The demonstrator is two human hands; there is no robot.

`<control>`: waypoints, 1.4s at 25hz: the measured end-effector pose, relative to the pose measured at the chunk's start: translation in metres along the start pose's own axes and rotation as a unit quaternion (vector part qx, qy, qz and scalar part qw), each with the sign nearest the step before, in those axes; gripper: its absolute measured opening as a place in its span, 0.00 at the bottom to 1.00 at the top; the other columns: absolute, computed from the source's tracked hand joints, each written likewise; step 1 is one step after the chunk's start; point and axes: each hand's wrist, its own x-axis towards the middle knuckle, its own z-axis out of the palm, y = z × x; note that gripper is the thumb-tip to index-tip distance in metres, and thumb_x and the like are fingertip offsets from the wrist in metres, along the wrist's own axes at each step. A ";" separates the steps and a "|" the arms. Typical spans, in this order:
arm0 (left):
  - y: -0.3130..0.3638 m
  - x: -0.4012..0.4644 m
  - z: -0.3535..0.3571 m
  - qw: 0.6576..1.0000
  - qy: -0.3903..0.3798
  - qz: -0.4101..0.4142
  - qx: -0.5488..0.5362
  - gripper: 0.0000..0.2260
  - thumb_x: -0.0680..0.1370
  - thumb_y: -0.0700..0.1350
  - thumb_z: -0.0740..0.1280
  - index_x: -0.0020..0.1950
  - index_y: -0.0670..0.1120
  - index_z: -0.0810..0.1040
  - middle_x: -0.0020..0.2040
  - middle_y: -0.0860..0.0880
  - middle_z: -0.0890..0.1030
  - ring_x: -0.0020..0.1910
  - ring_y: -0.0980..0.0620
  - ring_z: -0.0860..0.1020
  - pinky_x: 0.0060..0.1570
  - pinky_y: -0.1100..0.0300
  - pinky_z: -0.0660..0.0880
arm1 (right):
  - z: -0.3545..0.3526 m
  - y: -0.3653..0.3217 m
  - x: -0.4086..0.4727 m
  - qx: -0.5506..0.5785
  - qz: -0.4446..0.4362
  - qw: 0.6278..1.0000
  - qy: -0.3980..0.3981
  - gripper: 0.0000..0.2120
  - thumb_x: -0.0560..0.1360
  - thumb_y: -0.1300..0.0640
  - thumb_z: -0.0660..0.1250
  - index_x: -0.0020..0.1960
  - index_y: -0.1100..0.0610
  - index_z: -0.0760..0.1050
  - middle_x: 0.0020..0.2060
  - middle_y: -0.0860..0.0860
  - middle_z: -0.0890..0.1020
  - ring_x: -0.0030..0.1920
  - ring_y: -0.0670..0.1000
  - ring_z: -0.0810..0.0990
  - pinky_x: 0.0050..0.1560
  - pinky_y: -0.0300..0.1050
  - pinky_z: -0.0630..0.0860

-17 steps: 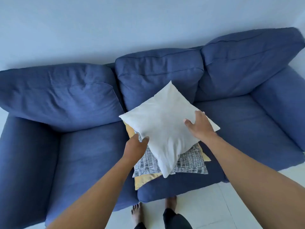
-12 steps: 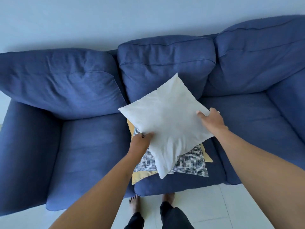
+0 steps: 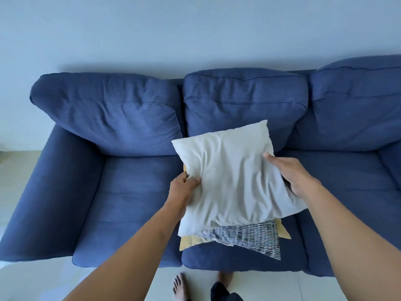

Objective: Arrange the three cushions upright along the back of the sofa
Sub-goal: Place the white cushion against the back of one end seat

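A plain white cushion (image 3: 230, 177) is held over the middle seat of the blue sofa (image 3: 130, 192). My left hand (image 3: 183, 189) pinches its left edge and my right hand (image 3: 290, 172) grips its right edge. Under it lies a black-and-white striped cushion (image 3: 251, 236), flat on a yellow cushion (image 3: 191, 241) of which only corners show. Both lower cushions rest on the middle seat near its front edge. The white cushion tilts, its far corner pointing at the middle back pillow (image 3: 243, 103).
The sofa has three blue back pillows, a left one (image 3: 108, 114) and a right one (image 3: 355, 101) beside the middle. A padded left armrest (image 3: 54, 192) bounds the left seat. My bare feet (image 3: 180, 286) stand on pale floor tiles in front. A pale wall rises behind.
The white cushion has turned from a diamond pose to a squarer one and is lifted higher off the stack. The view has shifted so the sofa's left side shows more.
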 end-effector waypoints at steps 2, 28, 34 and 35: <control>0.021 -0.008 -0.015 0.999 0.007 0.031 -0.010 0.09 0.76 0.38 0.71 0.54 0.47 0.85 0.53 0.43 0.89 0.52 0.40 0.86 0.51 0.47 0.83 | 0.023 -0.015 -0.014 0.011 -0.030 0.999 -0.018 0.16 0.70 0.47 0.80 0.46 0.60 0.88 0.48 0.60 0.89 0.45 0.57 0.89 0.50 0.49 0.83; 0.068 0.120 -0.464 0.984 0.010 0.111 0.138 0.13 0.68 0.55 0.73 0.52 0.57 0.82 0.48 0.62 0.87 0.47 0.61 0.85 0.45 0.61 0.79 | 0.492 -0.068 -0.044 0.146 -0.063 0.987 -0.015 0.20 0.74 0.64 0.74 0.65 0.61 0.80 0.61 0.58 0.86 0.63 0.61 0.82 0.70 0.63 0.74; 0.032 0.235 -0.464 0.988 0.043 0.070 0.130 0.09 0.73 0.46 0.75 0.53 0.52 0.84 0.49 0.54 0.88 0.50 0.54 0.86 0.51 0.54 0.82 | 0.538 -0.041 0.070 0.171 -0.026 0.984 0.039 0.20 0.71 0.66 0.76 0.62 0.60 0.81 0.58 0.56 0.87 0.60 0.58 0.85 0.67 0.62 0.77; 0.024 0.256 -0.462 0.989 0.048 0.067 0.125 0.10 0.73 0.45 0.75 0.53 0.52 0.84 0.49 0.53 0.88 0.49 0.55 0.86 0.50 0.56 0.82 | 0.544 -0.034 0.091 0.170 -0.019 0.984 0.046 0.19 0.70 0.65 0.76 0.60 0.59 0.82 0.57 0.55 0.88 0.59 0.58 0.85 0.66 0.61 0.78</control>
